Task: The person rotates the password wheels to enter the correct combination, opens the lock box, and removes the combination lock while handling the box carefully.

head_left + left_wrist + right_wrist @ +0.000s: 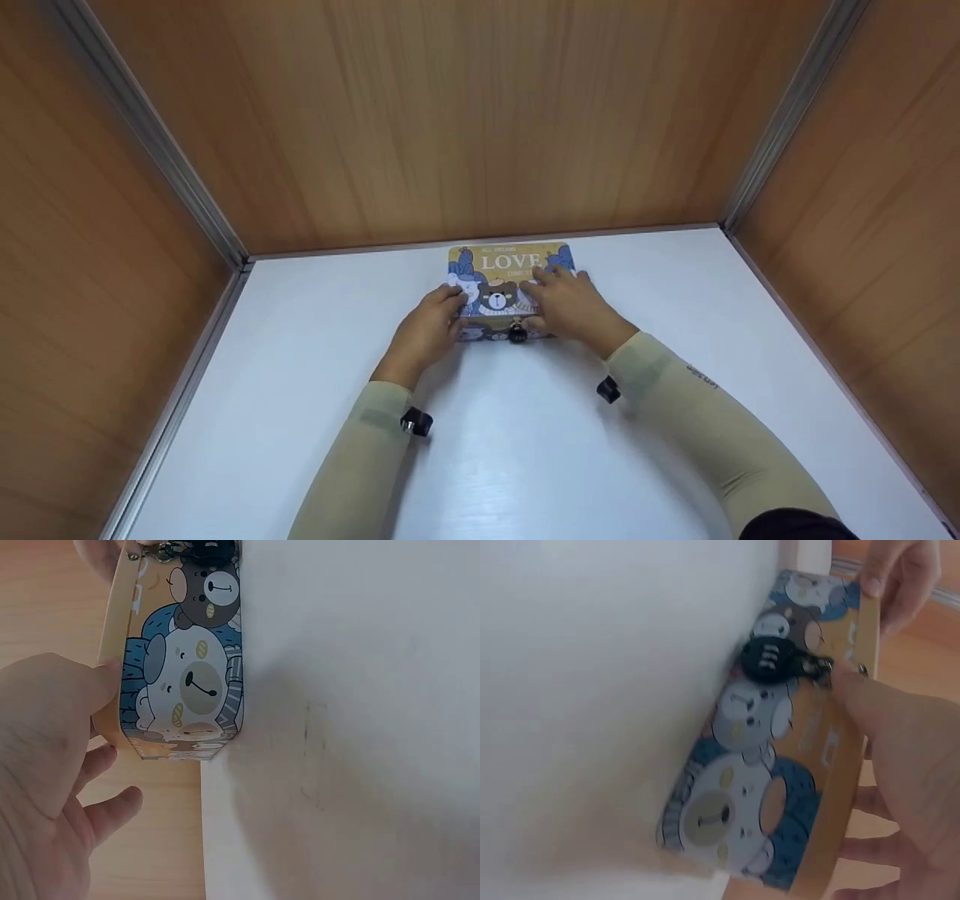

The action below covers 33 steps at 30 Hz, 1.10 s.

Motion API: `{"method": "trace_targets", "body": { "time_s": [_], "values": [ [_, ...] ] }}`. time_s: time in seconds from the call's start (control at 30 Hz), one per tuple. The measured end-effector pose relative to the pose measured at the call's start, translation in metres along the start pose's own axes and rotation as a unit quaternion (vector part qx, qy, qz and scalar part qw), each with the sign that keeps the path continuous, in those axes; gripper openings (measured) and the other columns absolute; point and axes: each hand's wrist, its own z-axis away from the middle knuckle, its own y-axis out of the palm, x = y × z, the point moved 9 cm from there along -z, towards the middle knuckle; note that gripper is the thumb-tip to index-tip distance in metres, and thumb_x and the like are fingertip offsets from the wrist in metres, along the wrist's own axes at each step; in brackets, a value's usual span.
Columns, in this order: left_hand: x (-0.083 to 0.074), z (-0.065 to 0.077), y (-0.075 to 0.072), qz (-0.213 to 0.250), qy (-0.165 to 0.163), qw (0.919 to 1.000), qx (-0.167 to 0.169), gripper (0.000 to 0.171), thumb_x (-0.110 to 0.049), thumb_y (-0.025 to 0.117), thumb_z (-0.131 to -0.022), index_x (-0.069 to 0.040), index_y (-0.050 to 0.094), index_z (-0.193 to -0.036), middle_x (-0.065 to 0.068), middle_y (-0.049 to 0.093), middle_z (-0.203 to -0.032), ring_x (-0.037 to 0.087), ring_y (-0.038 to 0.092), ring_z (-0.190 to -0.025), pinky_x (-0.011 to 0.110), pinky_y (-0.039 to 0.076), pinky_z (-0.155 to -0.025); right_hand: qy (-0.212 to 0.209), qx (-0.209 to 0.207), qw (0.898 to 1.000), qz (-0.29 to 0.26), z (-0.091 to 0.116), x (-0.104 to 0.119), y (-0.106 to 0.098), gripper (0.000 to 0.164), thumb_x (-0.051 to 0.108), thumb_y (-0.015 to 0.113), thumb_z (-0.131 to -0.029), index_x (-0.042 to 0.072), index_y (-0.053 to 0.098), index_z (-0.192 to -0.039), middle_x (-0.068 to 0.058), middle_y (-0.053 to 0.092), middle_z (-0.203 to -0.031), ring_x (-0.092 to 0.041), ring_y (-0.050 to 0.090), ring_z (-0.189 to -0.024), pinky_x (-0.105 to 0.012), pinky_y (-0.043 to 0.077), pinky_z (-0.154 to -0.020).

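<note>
A yellow and blue tin box (510,262) with cartoon bears and the word LOVE on its lid lies on the white table, near the back wall. A black combination padlock (769,660) hangs from the clasp on its front. My left hand (427,330) grips the box's left end, thumb at the lid's front edge; in the left wrist view, some of its fingers stand apart from the box. My right hand (574,307) holds the right part, fingers spread over the lid and thumb by the clasp beside the padlock. The lid looks closed.
Wood-grain panels enclose the white table (480,450) at the back (480,120), left (97,262) and right (862,225). Grey metal strips run along the corners. Small black cameras sit on both wrists.
</note>
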Motion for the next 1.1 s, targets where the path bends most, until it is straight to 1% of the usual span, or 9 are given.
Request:
{"method": "trace_targets", "body": {
  "time_s": [0.1,0.23,0.37,0.53,0.6,0.77,0.93,1.1],
  "values": [
    [0.000,0.000,-0.004,-0.007,0.002,1.0000,-0.005,0.053,-0.030,0.071,-0.115,-0.019,0.060,-0.165,0.003,0.049,-0.177,0.029,0.042,-0.170,0.048,0.040,-0.138,0.006,0.003,1.000,-0.006,0.001,-0.009,-0.002,0.083,0.069,0.073,-0.103,0.024,0.053,-0.170,-0.011,0.048,-0.179,-0.048,0.047,-0.163,-0.074,0.047,-0.126],
    [-0.001,0.000,-0.009,-0.023,0.002,0.9997,-0.004,0.052,-0.029,0.072,-0.114,-0.017,0.061,-0.164,0.003,0.052,-0.174,0.028,0.045,-0.168,0.047,0.042,-0.137,0.003,0.007,1.000,-0.013,0.000,-0.014,0.000,0.082,0.068,0.073,-0.104,0.026,0.051,-0.172,-0.010,0.047,-0.180,-0.044,0.049,-0.162,-0.069,0.048,-0.128],
    [0.001,0.001,-0.011,-0.037,-0.001,0.9993,-0.002,0.052,-0.030,0.072,-0.114,-0.018,0.061,-0.164,0.004,0.053,-0.172,0.028,0.047,-0.167,0.046,0.044,-0.136,-0.003,0.005,1.000,-0.027,-0.002,-0.013,0.000,0.081,0.068,0.073,-0.105,0.027,0.051,-0.172,-0.008,0.046,-0.181,-0.042,0.047,-0.164,-0.067,0.048,-0.129],
    [0.002,0.004,-0.014,-0.046,0.009,0.9989,-0.007,0.050,-0.027,0.071,-0.115,-0.015,0.062,-0.162,0.006,0.054,-0.171,0.030,0.048,-0.166,0.047,0.045,-0.135,-0.012,-0.001,0.999,-0.032,-0.004,-0.008,-0.002,0.081,0.067,0.073,-0.105,0.024,0.052,-0.171,-0.010,0.047,-0.180,-0.042,0.050,-0.162,-0.063,0.052,-0.127],
    [0.004,0.006,-0.014,-0.046,0.011,0.9989,-0.009,0.050,-0.025,0.071,-0.115,-0.014,0.062,-0.162,0.006,0.054,-0.171,0.031,0.048,-0.166,0.047,0.045,-0.135,-0.013,-0.001,0.999,-0.036,-0.005,-0.006,-0.001,0.081,0.067,0.072,-0.106,0.025,0.051,-0.171,-0.010,0.046,-0.181,-0.042,0.050,-0.162,-0.063,0.052,-0.127],
    [0.007,0.005,-0.015,-0.031,0.002,0.9995,-0.011,0.050,-0.022,0.071,-0.114,-0.014,0.062,-0.163,0.007,0.053,-0.173,0.032,0.047,-0.167,0.048,0.044,-0.135,-0.012,0.003,0.999,-0.044,-0.007,-0.004,0.001,0.081,0.066,0.071,-0.107,0.025,0.050,-0.173,-0.010,0.045,-0.181,-0.043,0.049,-0.162,-0.062,0.050,-0.129],
    [0.006,0.003,-0.016,-0.015,-0.008,0.9998,-0.011,0.049,-0.022,0.071,-0.115,-0.014,0.062,-0.162,0.007,0.051,-0.175,0.032,0.047,-0.167,0.048,0.044,-0.135,-0.007,-0.002,0.999,-0.046,-0.007,-0.004,-0.002,0.081,0.066,0.073,-0.105,0.025,0.052,-0.172,-0.011,0.047,-0.180,-0.043,0.053,-0.158,-0.062,0.052,-0.127],
    [0.007,0.004,-0.015,0.000,-0.017,0.9999,-0.002,0.050,-0.024,0.069,-0.116,-0.015,0.061,-0.164,0.006,0.050,-0.176,0.033,0.045,-0.168,0.050,0.043,-0.136,0.001,-0.005,0.999,-0.049,-0.007,-0.003,-0.002,0.080,0.066,0.075,-0.104,0.025,0.055,-0.169,-0.011,0.050,-0.178,-0.044,0.055,-0.155,-0.062,0.053,-0.126]
  ]
}}
